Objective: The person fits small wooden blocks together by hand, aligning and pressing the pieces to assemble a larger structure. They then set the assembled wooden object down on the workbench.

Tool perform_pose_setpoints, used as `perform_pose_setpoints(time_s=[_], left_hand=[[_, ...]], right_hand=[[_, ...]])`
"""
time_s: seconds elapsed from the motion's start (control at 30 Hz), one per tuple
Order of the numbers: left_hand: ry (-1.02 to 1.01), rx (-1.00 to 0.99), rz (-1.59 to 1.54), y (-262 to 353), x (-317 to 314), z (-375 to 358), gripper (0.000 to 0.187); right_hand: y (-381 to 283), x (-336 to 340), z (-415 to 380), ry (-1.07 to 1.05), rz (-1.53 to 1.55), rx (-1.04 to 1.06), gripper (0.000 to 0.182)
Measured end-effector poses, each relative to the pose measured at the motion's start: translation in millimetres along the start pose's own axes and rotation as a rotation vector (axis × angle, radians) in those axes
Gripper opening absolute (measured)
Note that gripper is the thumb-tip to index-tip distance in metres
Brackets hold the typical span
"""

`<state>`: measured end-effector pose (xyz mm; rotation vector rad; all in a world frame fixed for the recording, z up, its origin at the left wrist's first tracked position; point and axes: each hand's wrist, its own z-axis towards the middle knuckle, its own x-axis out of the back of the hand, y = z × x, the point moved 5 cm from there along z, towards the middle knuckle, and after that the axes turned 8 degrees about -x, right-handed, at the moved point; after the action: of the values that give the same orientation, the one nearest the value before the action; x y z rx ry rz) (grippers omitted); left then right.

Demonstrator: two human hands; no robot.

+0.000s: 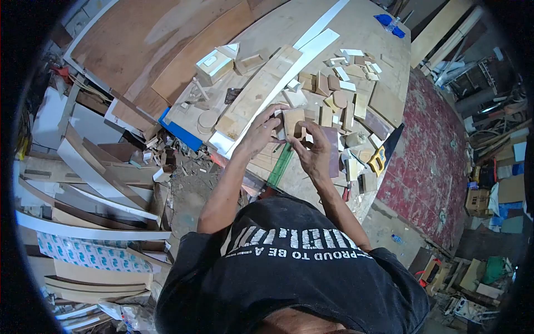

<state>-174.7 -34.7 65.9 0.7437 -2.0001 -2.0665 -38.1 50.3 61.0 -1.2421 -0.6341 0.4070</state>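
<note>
A small tan wooden block point(293, 119) is held over the near part of the workbench, between my two hands. My left hand point(260, 133) grips its left side, fingers curled, with a pale and dark edge showing there. On the opposite side, my right hand point(315, 146) pinches the block between thumb and fingers. Just below the hands lies a green transparent ruler point(280, 167). A flat purplish sheet point(332, 146) rests right behind my right hand. Fingertips partly hide the block's lower edge.
Many loose wood offcuts point(339, 99) cover the bench's right half. A handsaw with a yellow handle point(378, 161) lies at the right edge. Long white strips point(317, 44) run along a wooden board point(261, 83). Curved panels point(100, 225) crowd the floor at left.
</note>
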Motion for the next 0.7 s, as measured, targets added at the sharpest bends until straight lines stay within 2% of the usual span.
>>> perform_pose_setpoints(time_s=[0.17, 0.27, 0.33, 0.5, 0.57, 0.6, 0.67, 0.7], left_hand=[[0.015, 0.042, 0.042, -6, 0, 2, 0.035], [0.009, 0.038, 0.049, -8, -1, 4, 0.032], [0.003, 0.04, 0.047, -8, -4, 5, 0.031], [-0.001, 0.064, 0.086, -5, -9, 7, 0.032], [-0.011, 0.066, 0.084, -9, -9, 10, 0.033], [-0.018, 0.068, 0.082, -9, -9, 10, 0.033], [-0.037, 0.088, 0.066, -10, -10, 9, 0.034], [-0.054, 0.107, 0.049, -10, -11, 8, 0.036]], right_hand=[[-5, 3, 2, -0.021, 0.025, 0.049, 0.039], [3, 9, 5, -0.069, 0.107, -0.003, 0.033], [7, 13, 7, -0.123, 0.132, -0.118, 0.032], [-4, 16, 11, -0.167, 0.281, -0.147, 0.042], [0, 15, 13, -0.26, 0.321, -0.303, 0.045], [1, 17, 13, -0.258, 0.321, -0.304, 0.045], [10, 15, 11, -0.31, 0.504, -0.49, 0.048], [11, 16, 12, -0.309, 0.504, -0.489, 0.048]])
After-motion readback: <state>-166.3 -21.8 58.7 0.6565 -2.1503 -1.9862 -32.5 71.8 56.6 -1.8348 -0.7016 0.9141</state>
